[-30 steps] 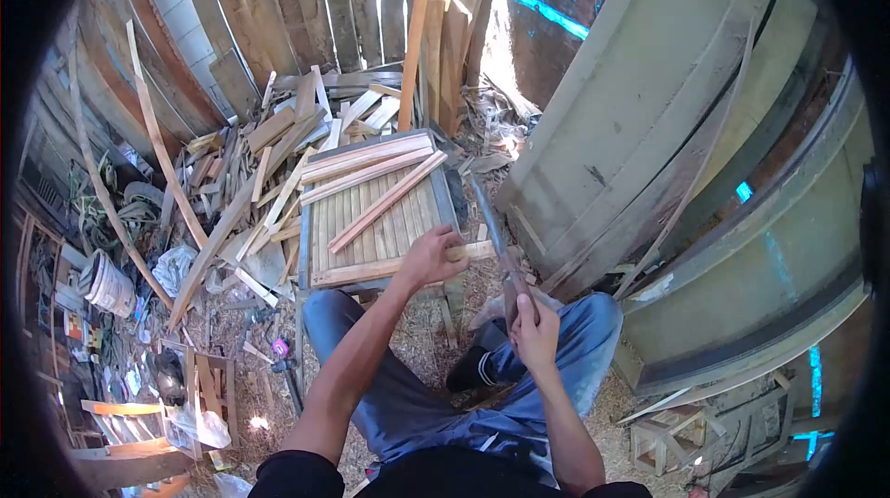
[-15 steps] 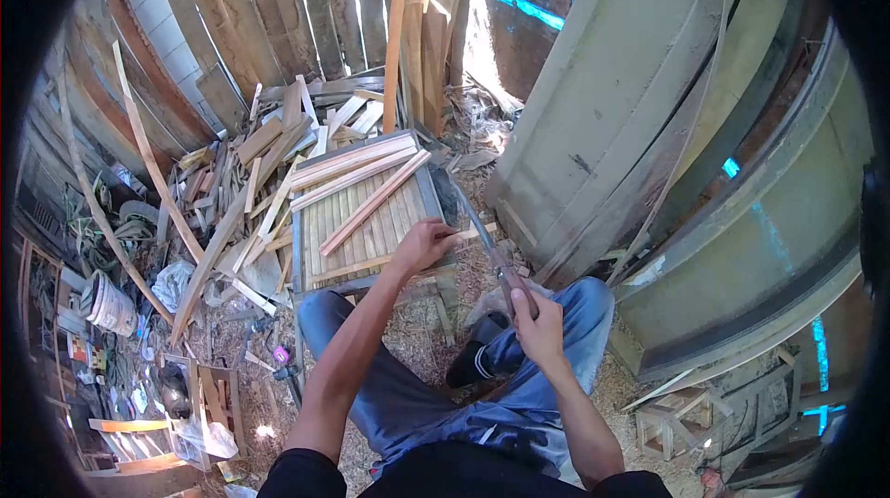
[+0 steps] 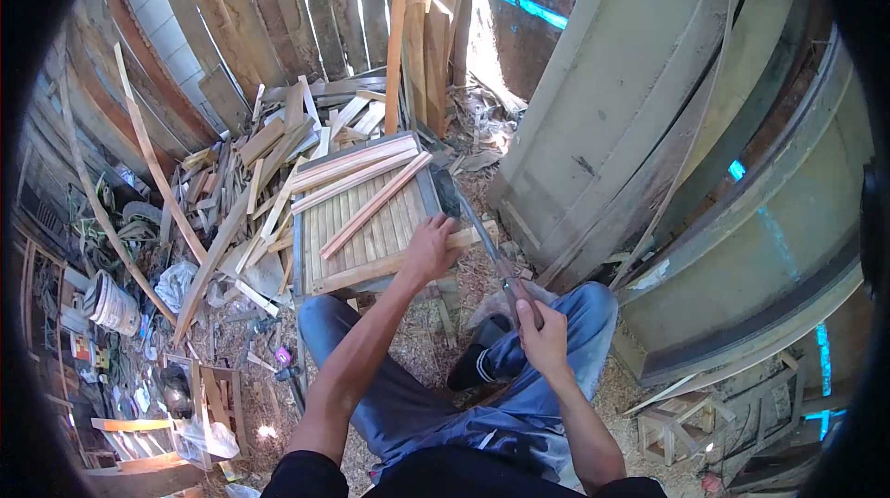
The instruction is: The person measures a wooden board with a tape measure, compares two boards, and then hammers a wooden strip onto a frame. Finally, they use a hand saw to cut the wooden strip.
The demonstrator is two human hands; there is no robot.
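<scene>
My left hand point(image 3: 431, 249) is closed over a wooden strip point(image 3: 375, 270) that lies along the near edge of a slatted wooden panel point(image 3: 371, 210). The strip's right end reaches past the panel's edge. In my right hand point(image 3: 542, 336) is the brown handle of a long-handled saw point(image 3: 482, 236), its dark blade angled up and to the left. The blade overlaps the strip's right end in this view. Further up the panel lie several loose pale strips point(image 3: 357, 169).
Scrap wood point(image 3: 278, 141) is heaped behind and left of the panel. Large boards point(image 3: 593, 118) lean on the right. A white bucket point(image 3: 111, 303) stands at the left, and a small wooden frame point(image 3: 681, 424) sits at the lower right. Shavings cover the floor.
My left hand has shifted slightly right along the strip and curled further over it. The strip now shows a broader face. The saw has barely moved.
</scene>
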